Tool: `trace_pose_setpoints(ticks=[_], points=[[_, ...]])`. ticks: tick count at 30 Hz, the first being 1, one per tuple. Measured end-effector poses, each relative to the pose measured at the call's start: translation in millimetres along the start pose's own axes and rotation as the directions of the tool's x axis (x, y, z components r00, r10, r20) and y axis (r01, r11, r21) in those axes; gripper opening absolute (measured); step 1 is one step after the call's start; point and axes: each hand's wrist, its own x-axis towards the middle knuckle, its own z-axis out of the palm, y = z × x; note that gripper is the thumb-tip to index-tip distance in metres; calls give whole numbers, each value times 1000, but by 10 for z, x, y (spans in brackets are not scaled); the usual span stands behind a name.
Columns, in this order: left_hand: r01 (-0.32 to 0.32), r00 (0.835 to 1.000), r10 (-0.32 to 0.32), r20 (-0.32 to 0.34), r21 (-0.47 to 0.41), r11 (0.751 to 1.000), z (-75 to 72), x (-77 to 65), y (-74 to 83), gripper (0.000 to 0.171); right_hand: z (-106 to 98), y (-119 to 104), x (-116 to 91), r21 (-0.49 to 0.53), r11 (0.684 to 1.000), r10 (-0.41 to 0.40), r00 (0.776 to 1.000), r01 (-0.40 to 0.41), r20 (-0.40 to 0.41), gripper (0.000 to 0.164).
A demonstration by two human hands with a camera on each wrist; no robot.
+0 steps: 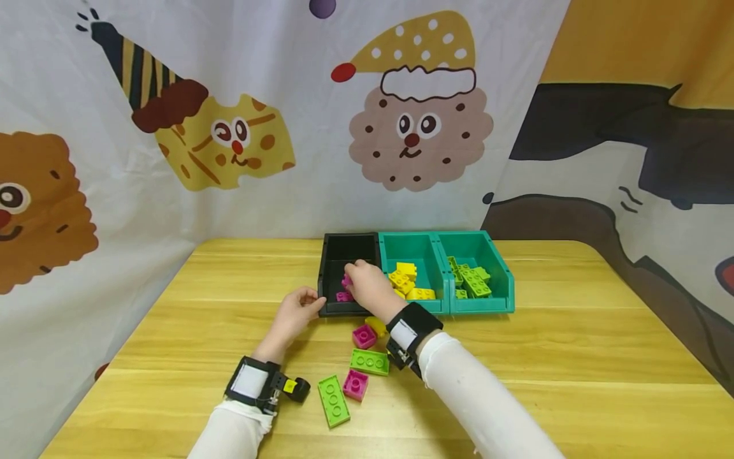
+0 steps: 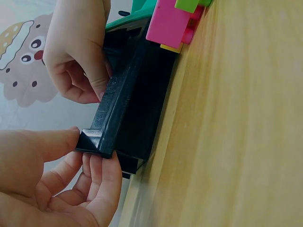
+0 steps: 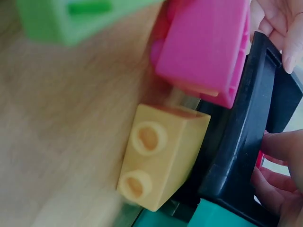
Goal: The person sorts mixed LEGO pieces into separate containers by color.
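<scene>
— How many bins, and what lies loose on the wooden table point(image 1: 573, 357)?

— Three bins in a row: one black bin point(image 1: 348, 252), then two teal bins point(image 1: 444, 255). The middle one holds a heap of yellow bricks point(image 1: 408, 280), the far right one green bricks point(image 1: 471, 280). Loose in front of them: two green bricks, the long green brick point(image 1: 333, 400) and a flat one point(image 1: 369, 361); two pink bricks point(image 1: 355, 384); and one yellow brick point(image 3: 158, 156) lying against the black bin's front.

— And the hands?

— The left hand point(image 1: 295, 313) pinches the black bin's near left corner, thumb above, fingers point(image 2: 102, 177) curled beneath. Just right of that grip, the right hand point(image 1: 373, 288) reaches over the front wall into the black bin, fingers bent downward around a pink brick point(image 1: 346, 280). A second pink brick point(image 1: 344, 296) lies on the bin floor just below that grip.

— Forearms?

— Both white-sleeved, with wrist straps, angling inward toward the bin.
</scene>
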Motion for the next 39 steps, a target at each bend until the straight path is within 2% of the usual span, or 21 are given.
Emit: trace_pose_setpoints(ticks=[7,12,16,19,23,25,27,29,31,34,39], points=[[2,1000,-2,-2,9,1000,-2,-4,0,14,-1,-35,21,-112,994,12,998,-5,62,31],[-2,1000,2,-2,6,1000,3,-5,7,15,47,-60,23,-255,966,-8,994,36,109,31],[-5,1000,5,2,14,1000,5,-7,10,16,96,-80,33,-319,947,22,978,47,209,44],[-11,1000,11,0,16,1000,5,-4,7,16,78,-97,37,-309,949,30,959,61,283,49],[-13,1000,13,0,14,1000,-3,0,0,15,6,-100,18,-194,977,-27,952,91,306,48],[-11,1000,11,4,12,1000,-10,1,-3,15,-27,-91,0,-72,994,-61,956,85,286,45],[-13,1000,13,6,12,1000,-19,2,-5,15,-56,-85,-24,68,995,-88,962,73,259,40],[-12,1000,12,5,14,1000,-28,5,-9,14,-81,-90,-53,200,978,-101,964,52,247,36],[-13,1000,12,8,15,1000,-34,9,-14,14,-109,-105,-90,291,956,-111,963,36,246,34],[-17,1000,17,15,18,1000,-37,9,-15,15,-149,-125,-161,360,932,-119,962,24,245,31],[-26,999,26,18,16,1000,-28,5,-11,15,-203,-96,-317,438,897,-144,973,52,181,27]])
